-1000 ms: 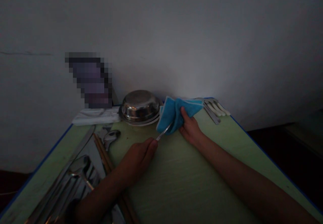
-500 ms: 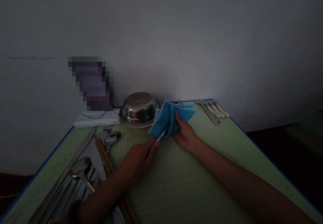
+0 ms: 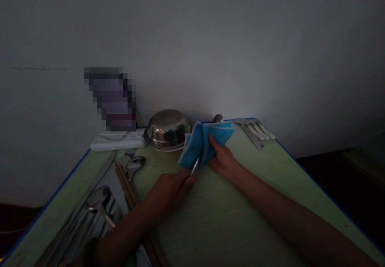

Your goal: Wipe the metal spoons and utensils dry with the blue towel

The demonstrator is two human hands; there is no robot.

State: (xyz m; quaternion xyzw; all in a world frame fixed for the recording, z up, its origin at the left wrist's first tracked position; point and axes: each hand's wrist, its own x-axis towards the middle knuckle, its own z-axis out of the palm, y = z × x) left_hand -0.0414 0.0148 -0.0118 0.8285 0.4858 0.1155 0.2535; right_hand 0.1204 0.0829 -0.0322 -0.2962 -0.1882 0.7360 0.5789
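Observation:
My left hand (image 3: 176, 188) is closed around the metal handle of a spoon (image 3: 195, 167). A rounded spoon bowl shows past the cloth's top edge, in line with that handle; the length between is hidden. My right hand (image 3: 222, 158) grips a folded blue cloth (image 3: 192, 146) with pale edging, thumb on top, wrapped about the spoon. Both hands are above the middle of a green table (image 3: 240, 215). Just behind the cloth sits an upturned shiny metal bowl (image 3: 168, 126).
Several spoons and forks (image 3: 254, 130), some white-handled, lie at the back right. At left are a ladle (image 3: 100, 202), wooden chopsticks (image 3: 128, 186), a smaller metal spoon (image 3: 135, 164) and long utensils. A blurred upright screen (image 3: 112, 100) leans near the wall (image 3: 210, 50).
My left hand has shifted slightly right and down, and the spoon handle stands steeper. More of the spoon bowl shows above the cloth. My right hand keeps its grip.

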